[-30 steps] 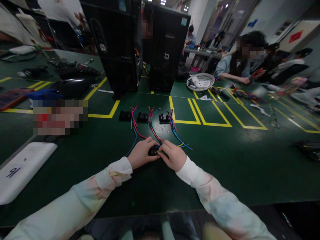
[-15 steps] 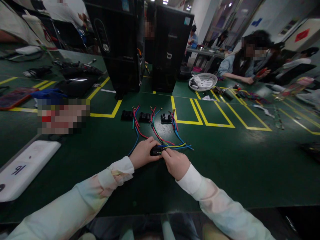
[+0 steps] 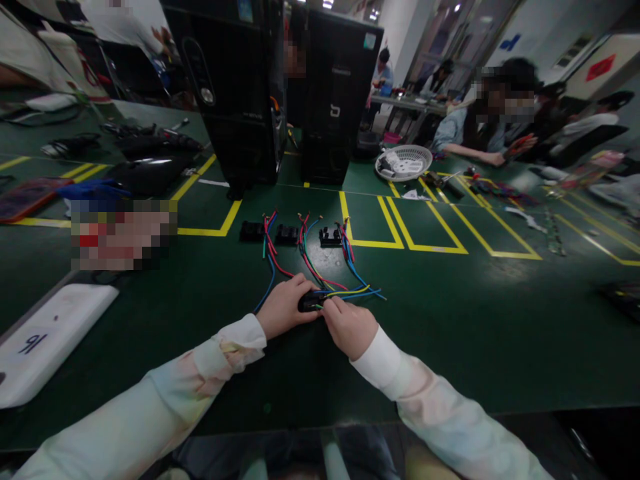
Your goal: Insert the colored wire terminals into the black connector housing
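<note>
My left hand (image 3: 286, 303) is closed around a small black plastic part (image 3: 309, 303) just above the green table. Against the part's right side, the fingertips of my right hand (image 3: 351, 325) are pinched on a thin green wire (image 3: 318, 307), mostly covered by the fingers. A yellow wire (image 3: 353, 292) and several blue ones run out to the right behind the part. Beyond my hands lie three similar black parts: a left one (image 3: 251, 231), a middle one (image 3: 287, 234) and a right one (image 3: 331, 237). Red and blue wires (image 3: 270, 243) lie between them.
Two black computer towers (image 3: 230, 100) stand at the back. A white basket (image 3: 405, 175) with small parts is behind on the right. At the left lies a white flat device (image 3: 60, 340). Yellow tape (image 3: 435, 250) marks the green table (image 3: 475, 333). People sit at the far side.
The whole view has shifted very slightly. Both hands keep their hold at the black part, with no clear movement of the wires.
</note>
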Motion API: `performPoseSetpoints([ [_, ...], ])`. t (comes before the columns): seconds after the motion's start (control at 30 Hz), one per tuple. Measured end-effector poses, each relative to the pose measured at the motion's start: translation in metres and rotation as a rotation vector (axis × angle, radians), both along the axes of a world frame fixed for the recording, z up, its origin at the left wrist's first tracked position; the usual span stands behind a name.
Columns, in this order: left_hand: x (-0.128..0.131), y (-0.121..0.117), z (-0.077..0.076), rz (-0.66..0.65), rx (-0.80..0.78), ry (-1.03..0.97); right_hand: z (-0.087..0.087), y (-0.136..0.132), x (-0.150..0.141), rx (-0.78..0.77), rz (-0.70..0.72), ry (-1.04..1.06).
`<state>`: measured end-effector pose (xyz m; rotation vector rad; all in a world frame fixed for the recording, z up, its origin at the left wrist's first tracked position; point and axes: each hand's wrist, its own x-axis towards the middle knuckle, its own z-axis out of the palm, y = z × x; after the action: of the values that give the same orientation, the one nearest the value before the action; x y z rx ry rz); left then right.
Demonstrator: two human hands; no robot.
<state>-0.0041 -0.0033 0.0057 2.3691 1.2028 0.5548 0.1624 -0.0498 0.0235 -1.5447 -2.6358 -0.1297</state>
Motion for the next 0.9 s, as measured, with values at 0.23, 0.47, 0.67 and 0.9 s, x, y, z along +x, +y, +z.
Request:
performPoseSetpoints([
  [0.23, 0.0002, -0.0004, 0.001, 0.001, -0.004, 0.004, 0.0004, 0.0034, 0.0012, -0.047, -0.026, 0.02],
  [0.47, 0.0002, -0.0005, 0.0014, 0.0, 0.004, 0.013, 0.0029, 0.0046, 0.0036, -0.072, -0.007, 0.067],
  [0.67, 0.0011, -0.0012, 0.0014, -0.008, 0.016, -0.009, -0.0016, 0.0053, 0.0065, 0.058, 0.06, 0.123],
  [0.9, 0.0014, -0.0018, 0.0019, 0.013, 0.028, -0.03, 0.0051, 0.0053, 0.0077, -0.009, 0.0, 0.169],
])
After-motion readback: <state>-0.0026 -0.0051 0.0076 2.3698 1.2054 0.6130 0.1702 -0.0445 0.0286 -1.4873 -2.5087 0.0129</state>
